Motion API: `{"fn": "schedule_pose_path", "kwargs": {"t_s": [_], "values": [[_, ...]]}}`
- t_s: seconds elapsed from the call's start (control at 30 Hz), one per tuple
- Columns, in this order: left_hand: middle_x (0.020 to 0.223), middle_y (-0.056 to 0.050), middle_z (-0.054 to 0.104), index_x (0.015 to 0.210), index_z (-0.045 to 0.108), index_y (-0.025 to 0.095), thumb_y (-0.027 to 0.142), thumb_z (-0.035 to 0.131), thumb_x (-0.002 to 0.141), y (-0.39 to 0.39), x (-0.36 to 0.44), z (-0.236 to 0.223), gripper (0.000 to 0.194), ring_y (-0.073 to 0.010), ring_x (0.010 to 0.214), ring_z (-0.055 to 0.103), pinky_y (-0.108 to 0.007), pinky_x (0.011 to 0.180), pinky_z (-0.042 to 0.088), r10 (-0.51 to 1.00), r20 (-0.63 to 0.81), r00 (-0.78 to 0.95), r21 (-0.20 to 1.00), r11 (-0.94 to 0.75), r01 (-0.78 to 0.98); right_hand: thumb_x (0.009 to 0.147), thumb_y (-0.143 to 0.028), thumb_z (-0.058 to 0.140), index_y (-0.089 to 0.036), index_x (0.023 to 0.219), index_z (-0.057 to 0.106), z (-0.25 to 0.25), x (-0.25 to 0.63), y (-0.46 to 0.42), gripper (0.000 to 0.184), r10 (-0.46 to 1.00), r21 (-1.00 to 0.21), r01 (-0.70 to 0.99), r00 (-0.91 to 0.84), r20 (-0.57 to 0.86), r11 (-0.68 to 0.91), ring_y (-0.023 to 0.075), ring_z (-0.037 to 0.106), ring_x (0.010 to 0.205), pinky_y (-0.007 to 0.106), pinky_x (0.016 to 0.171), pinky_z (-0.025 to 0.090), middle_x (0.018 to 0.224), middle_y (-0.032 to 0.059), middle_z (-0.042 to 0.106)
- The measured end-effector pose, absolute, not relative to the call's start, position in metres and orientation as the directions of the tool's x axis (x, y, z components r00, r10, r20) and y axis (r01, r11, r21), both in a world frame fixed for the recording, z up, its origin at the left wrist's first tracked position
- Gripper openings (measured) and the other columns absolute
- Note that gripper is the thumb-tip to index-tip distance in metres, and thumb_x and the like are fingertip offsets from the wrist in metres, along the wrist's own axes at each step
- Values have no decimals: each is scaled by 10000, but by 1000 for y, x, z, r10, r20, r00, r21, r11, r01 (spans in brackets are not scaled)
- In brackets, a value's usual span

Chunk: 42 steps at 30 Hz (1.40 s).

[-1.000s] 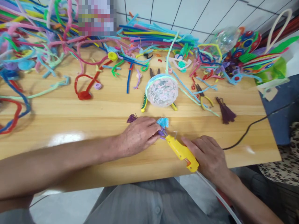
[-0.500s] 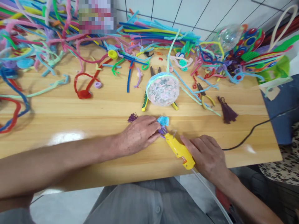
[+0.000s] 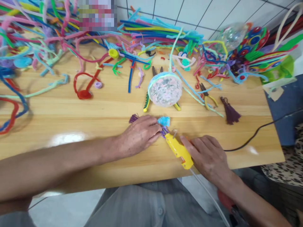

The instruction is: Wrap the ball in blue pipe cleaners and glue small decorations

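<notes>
My right hand (image 3: 208,154) is closed round a yellow hot glue gun (image 3: 178,148), which points up and to the left. The gun's tip is at a small purple pipe-cleaner piece (image 3: 163,131). My left hand (image 3: 143,134) lies low over the table with its fingers pinched on that purple piece, and the fingers partly hide it. Just beyond the fingertips sits a light blue ribbed pipe-cleaner piece (image 3: 163,120); I cannot tell whether the two pieces are joined. A dark purple tassel (image 3: 133,118) pokes out behind my left hand.
Ahead stands a clear round ball (image 3: 165,90) with a pale green stem, over green-and-yellow pliers (image 3: 146,102). Smaller pliers (image 3: 205,94) and another tassel (image 3: 229,110) lie to the right. Pipe cleaners (image 3: 161,33) heap along the back. A black cord (image 3: 255,130) crosses the right side.
My right hand and the glue gun have shifted slightly left. My left hand keeps its pinch on the purple piece, and the view has moved a little.
</notes>
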State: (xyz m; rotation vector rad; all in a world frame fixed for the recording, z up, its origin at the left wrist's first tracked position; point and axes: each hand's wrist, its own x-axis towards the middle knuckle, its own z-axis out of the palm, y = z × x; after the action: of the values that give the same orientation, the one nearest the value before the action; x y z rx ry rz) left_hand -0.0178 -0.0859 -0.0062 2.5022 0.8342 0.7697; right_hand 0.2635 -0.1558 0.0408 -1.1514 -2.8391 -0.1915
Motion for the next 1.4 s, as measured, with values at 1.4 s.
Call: {"fn": "schedule_pose_path", "kwargs": {"t_s": [1.4], "values": [[769, -28, 643, 878, 709, 174, 204, 533, 1038, -79, -20, -3, 239, -185, 731, 606, -314, 704, 457, 640, 310, 703, 452, -750, 483, 1047, -65, 440, -66, 1334, 589, 50, 259, -153, 323, 645, 162, 647, -760, 73, 745, 231, 513, 788, 391, 800, 384, 824, 51, 592]]}}
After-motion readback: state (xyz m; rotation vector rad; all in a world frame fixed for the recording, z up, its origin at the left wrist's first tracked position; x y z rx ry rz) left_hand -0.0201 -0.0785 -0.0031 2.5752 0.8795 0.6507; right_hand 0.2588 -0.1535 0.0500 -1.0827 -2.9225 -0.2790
